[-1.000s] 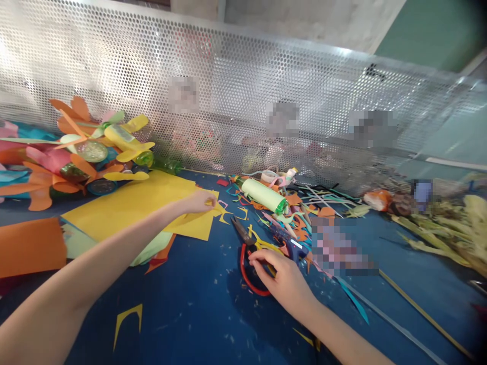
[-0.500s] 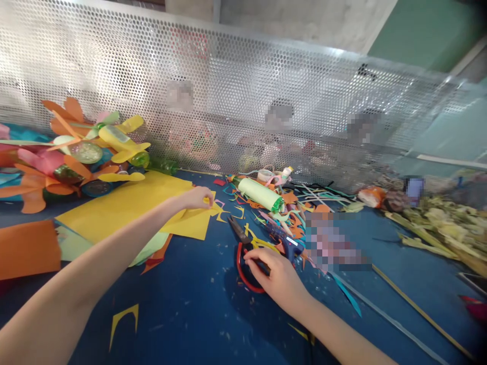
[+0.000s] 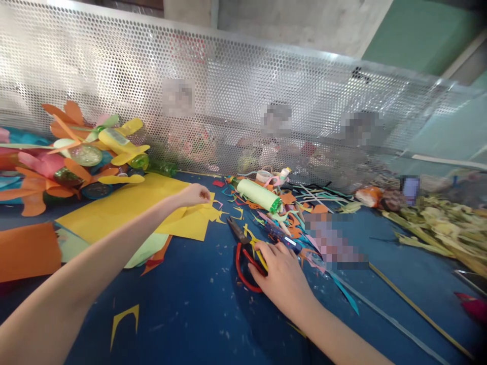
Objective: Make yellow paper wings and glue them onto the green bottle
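My left hand is over the right part of a yellow paper sheet, its fingers curled in. Whether anything is inside them is hidden. My right hand spreads over the handles of the red-handled scissors, thumb and fingers apart. The thumb lies at the red loop. Beside these scissors, partly under my fingers, is a yellow handle, seemingly of a second pair. Just beyond my right hand lies a dark blue glue gun. Small yellow paper scraps lie between my hands.
A bottle wrapped in pale green paper lies among colourful scraps. Paper flowers on bottles crowd the left, near orange paper. Dried husks and a thin stick are at right. A perforated metal panel stands behind; people are beyond it.
My right hand has gone from pinched fingers to spread ones over the scissor handles. My left hand has turned slightly, staying over the yellow paper.
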